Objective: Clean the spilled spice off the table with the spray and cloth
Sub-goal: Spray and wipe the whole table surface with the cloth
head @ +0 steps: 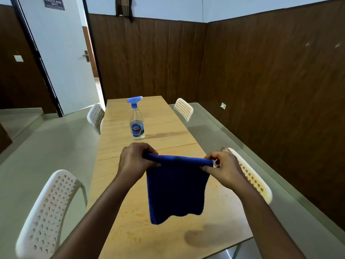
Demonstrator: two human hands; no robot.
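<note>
Standing upright on the long pale wooden table (pixel 119 186), a clear plastic spray bottle with a blue trigger head (pixel 137 120) sits beyond the hands, well apart from them, near the table's middle line. Four white perforated plastic chairs flank the table: one at near left (pixel 46 210), one at far left (pixel 96 115), one at far right (pixel 183 109), and one at near right (pixel 252 178) — partly hidden behind the right hand and forearm.

Dark blue terry cloth (pixel 176 187) hangs above the table, stretched by its top edge between both hands, lower edge wavy and loose, clear of the surface. Left hand (pixel 133 162) pinches the left top corner, fingers curled round the rolled edge. Right hand (pixel 223 170) pinches the right top corner the same way, thumb and fingers clenched on the fabric.

Orange spice powder (pixel 133 214) is scattered on the tabletop beneath and left of the cloth, with fainter specks further toward the near edge. The cloth's shadow falls on the wood near the front edge.

Room: dark brown wood panelling (pixel 261 81) below pale walls, grey floor, and a white door (pixel 57 53) at far left — bearing a dark sign.
</note>
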